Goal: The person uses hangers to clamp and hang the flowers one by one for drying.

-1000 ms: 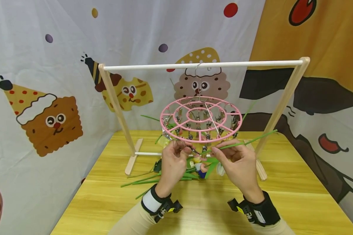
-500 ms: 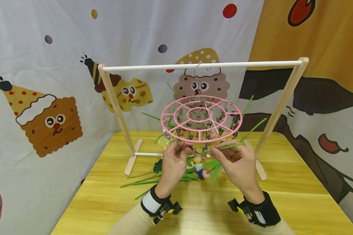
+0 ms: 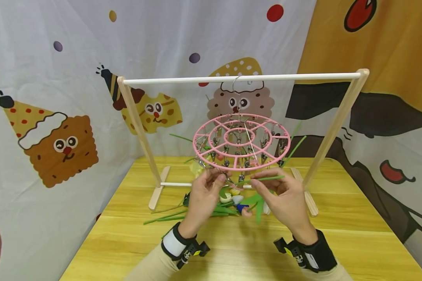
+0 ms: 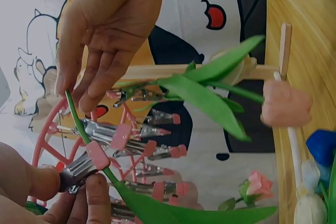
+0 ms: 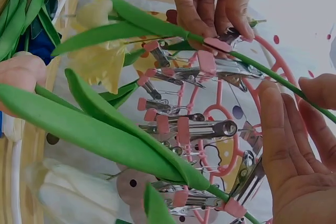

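In the head view my left hand (image 3: 205,195) and right hand (image 3: 285,199) meet below the front rim of a pink round clip hanger (image 3: 236,162). My left thumb and fingers pinch a metal clip (image 4: 79,171) with pink tips. A green flower stem (image 4: 79,116) lies at those tips, its long leaf (image 4: 194,213) below. My right thumb and fingers hold the same stem further along, clear in the right wrist view (image 5: 281,81). Beside it a peach tulip (image 4: 286,103) hangs from another clip. A yellow flower (image 5: 100,59) and a white tulip (image 5: 79,195) hang nearby.
The hanger hooks over a white rod (image 3: 183,80) on a wooden stand (image 3: 341,121). Several artificial flowers lie below on the wooden table (image 3: 126,238), with green stems (image 3: 165,218) pointing left. A printed cloth (image 3: 154,39) hangs behind.
The peach tulip's stem beyond my right hand has swung from nearly level to steeper, and its head has dipped. My left wrist has shifted slightly left. Both hands keep their grips.
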A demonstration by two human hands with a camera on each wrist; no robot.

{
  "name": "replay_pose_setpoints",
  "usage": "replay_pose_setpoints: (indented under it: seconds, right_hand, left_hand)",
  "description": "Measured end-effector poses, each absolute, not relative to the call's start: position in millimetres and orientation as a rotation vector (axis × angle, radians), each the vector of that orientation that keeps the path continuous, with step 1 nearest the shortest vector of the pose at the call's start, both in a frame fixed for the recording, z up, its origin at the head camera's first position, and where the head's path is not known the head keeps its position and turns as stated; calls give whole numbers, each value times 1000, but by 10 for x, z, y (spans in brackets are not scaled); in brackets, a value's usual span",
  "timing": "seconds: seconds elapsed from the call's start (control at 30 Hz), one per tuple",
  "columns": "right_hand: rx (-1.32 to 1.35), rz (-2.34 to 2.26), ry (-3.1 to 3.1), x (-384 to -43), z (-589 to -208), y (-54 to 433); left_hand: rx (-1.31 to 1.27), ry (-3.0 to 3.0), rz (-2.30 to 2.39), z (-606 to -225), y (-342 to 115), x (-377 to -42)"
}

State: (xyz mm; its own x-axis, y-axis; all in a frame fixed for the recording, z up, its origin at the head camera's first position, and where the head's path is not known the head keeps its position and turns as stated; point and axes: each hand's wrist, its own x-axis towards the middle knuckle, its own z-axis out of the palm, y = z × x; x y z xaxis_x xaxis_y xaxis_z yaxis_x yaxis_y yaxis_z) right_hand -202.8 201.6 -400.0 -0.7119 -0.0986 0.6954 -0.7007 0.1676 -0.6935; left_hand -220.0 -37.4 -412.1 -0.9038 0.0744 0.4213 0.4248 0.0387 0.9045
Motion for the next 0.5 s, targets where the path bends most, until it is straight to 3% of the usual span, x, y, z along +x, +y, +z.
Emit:
replay_pose_setpoints:
  seconds: [0.5]
  right_hand:
    - [741,1508,-2066,-1947,-4095,2082]
  left_hand:
    - [-502,-2066,-1947,-4196,-599,-2297]
